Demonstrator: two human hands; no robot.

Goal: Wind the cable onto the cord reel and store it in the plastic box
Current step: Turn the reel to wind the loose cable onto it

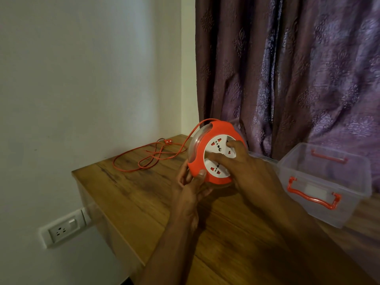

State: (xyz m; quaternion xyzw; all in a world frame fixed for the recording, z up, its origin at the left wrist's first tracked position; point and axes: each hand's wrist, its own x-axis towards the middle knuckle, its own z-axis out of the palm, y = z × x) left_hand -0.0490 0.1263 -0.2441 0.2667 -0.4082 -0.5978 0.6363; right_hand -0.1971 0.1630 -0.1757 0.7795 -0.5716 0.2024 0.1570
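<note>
Hands (192, 187) (249, 171) round upright reel (216, 153)

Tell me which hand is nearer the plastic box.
Right. The right hand is on the cord reel face, beside the plastic box; the left hand holds the reel's far edge.

The right hand (244, 167) covers part of the cord reel (207, 153) face, so the sockets under it are hidden. The reel's back side can't be seen, and the plug (168, 141) is too small for details. The curtain (287, 68) is cut off at top & right edge.
</note>
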